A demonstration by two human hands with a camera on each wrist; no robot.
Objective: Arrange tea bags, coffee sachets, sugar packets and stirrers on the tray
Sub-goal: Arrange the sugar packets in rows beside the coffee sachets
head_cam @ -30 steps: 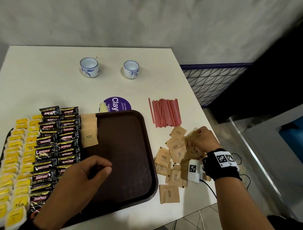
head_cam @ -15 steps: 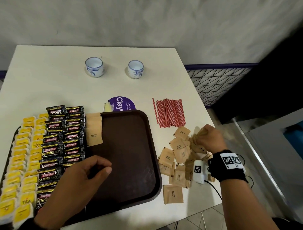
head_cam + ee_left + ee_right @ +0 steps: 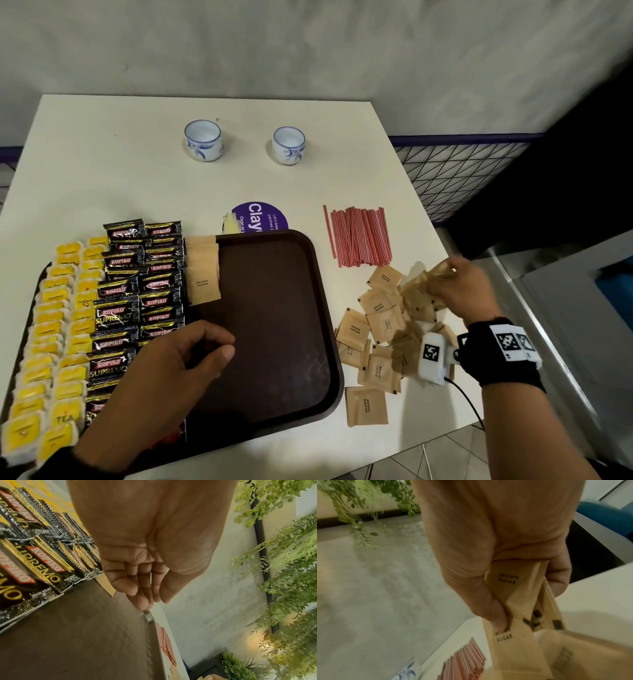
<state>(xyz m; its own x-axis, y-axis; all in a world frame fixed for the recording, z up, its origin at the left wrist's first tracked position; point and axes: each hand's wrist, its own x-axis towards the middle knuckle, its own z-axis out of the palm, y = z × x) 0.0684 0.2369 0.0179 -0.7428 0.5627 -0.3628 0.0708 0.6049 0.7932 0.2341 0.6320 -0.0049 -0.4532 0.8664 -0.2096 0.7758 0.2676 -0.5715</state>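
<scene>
Right hand (image 3: 496,547) pinching sugar packets (image 3: 518,601); left hand (image 3: 171,373) loosely curled, empty, above tray (image 3: 274,308).

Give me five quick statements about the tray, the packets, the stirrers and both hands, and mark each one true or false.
1. The right hand grips several sugar packets. True.
2. The red stirrers lie on the tray. False: they lie on the table, beside the tray.
3. The left hand holds a coffee sachet. False: it holds nothing and is over the tray.
4. Some sugar packets already lie on the tray next to the coffee sachets. True.
5. Both cups stand on the tray. False: they stand on the table beyond it.
</scene>
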